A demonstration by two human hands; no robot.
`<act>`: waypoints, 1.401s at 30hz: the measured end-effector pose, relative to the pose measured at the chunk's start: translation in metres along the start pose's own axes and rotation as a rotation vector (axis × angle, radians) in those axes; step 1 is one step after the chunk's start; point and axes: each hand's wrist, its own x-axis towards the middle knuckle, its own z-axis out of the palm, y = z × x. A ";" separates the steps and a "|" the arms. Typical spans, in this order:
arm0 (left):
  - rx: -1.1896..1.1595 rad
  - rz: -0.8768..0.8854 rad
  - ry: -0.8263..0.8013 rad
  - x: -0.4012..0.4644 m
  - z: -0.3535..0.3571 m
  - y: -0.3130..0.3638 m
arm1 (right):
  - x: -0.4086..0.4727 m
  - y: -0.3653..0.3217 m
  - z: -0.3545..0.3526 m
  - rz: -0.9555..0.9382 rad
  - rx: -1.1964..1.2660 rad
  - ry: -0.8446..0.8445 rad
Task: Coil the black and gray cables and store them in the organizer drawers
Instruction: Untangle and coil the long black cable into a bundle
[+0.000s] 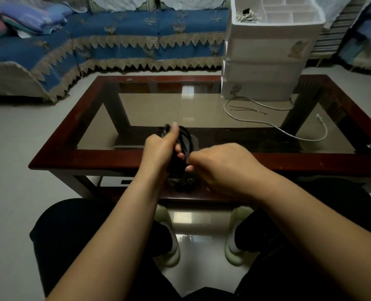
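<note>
Over the near rail of a red-framed glass coffee table (106,158), the left hand (158,148) clamped a looped black cable (185,140) while the right hand (219,164) pinched its strand; even, tight turns seemed best. A gray cable (256,121) lay uncoiled beyond.

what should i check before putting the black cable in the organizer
1. Black cable gathered in loops: ok, bundled between both hands.
2. Left hand grip on the bundle: ok, fist closed around it, thumb up.
3. Right hand securing the loose end: cannot tell, the fingers hide it.
4. Drawer open on the white organizer: not ok, all front drawers look shut; only the top tray is open.
5. Gray cable handled: not ok, lying uncoiled on the glass table.
6. Thin dark wire near the organizer: not ok, loose on the glass.
</note>
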 end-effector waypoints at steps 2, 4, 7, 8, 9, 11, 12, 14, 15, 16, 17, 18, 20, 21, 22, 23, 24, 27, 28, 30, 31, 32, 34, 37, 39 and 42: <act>0.232 -0.018 -0.109 -0.006 0.004 0.003 | 0.008 0.002 -0.010 -0.009 0.028 0.013; 0.273 -0.048 -0.239 -0.009 0.004 0.003 | 0.015 0.010 -0.016 0.034 0.052 0.023; 0.151 -0.144 -0.416 -0.013 0.004 0.002 | 0.018 0.022 -0.017 0.179 0.172 0.044; 0.100 -0.186 -0.444 -0.013 0.005 0.001 | 0.020 0.025 -0.015 0.229 0.241 0.026; 0.035 -0.229 -0.465 -0.014 0.006 0.000 | 0.022 0.027 -0.011 0.275 0.337 -0.009; -0.052 -0.274 -0.480 -0.014 0.007 -0.004 | 0.028 0.031 -0.004 0.335 0.576 -0.077; -0.069 -0.278 -0.485 -0.014 0.007 -0.007 | 0.030 0.033 -0.001 0.351 0.665 -0.102; -0.095 -0.292 -0.495 -0.013 0.005 -0.010 | 0.033 0.036 0.002 0.362 0.673 -0.149; -0.098 -0.307 -0.499 -0.012 0.003 -0.012 | 0.036 0.038 0.002 0.373 0.607 -0.173; -0.095 -0.318 -0.504 -0.010 0.001 -0.013 | 0.038 0.040 0.002 0.387 0.520 -0.199; -0.098 -0.322 -0.515 -0.008 -0.001 -0.015 | 0.040 0.042 0.001 0.394 0.438 -0.228; -0.099 -0.324 -0.540 -0.007 -0.002 -0.015 | 0.042 0.044 0.001 0.398 0.392 -0.258; -0.112 -0.333 -0.620 -0.004 -0.005 -0.017 | 0.046 0.048 0.003 0.394 0.418 -0.324; -0.122 -0.339 -0.664 -0.004 -0.006 -0.018 | 0.048 0.050 0.005 0.372 0.468 -0.362; -0.130 -0.341 -0.710 -0.004 -0.007 -0.019 | 0.050 0.053 0.007 0.343 0.532 -0.405; -0.140 -0.343 -0.754 -0.004 -0.008 -0.021 | 0.051 0.057 0.008 0.317 0.612 -0.456; -0.139 -0.336 -0.788 -0.003 -0.009 -0.023 | 0.052 0.063 0.009 0.302 0.711 -0.516; -0.131 -0.282 -0.813 -0.002 -0.013 -0.021 | 0.044 0.092 0.007 0.351 1.048 -0.619; -0.146 -0.269 -0.799 -0.001 -0.014 -0.019 | 0.039 0.102 0.010 0.388 1.169 -0.592; -0.205 -0.286 -0.784 0.003 -0.015 -0.015 | 0.028 0.116 0.016 0.433 1.383 -0.518; -0.262 -0.292 -0.786 0.005 -0.015 -0.013 | 0.024 0.117 0.020 0.436 1.457 -0.495; -0.336 -0.297 -0.800 0.008 -0.015 -0.013 | 0.021 0.115 0.024 0.438 1.497 -0.471; -0.525 -0.326 -0.867 0.014 -0.016 -0.014 | 0.016 0.107 0.034 0.487 1.476 -0.379; -0.798 -0.318 -0.835 0.026 -0.021 -0.015 | 0.015 0.093 0.047 0.542 1.298 -0.205; -0.908 -0.260 -0.734 0.027 -0.023 -0.011 | 0.012 0.087 0.055 0.503 1.124 -0.119; -1.104 -0.220 -0.528 0.029 -0.027 0.000 | 0.002 0.082 0.065 0.505 0.999 -0.118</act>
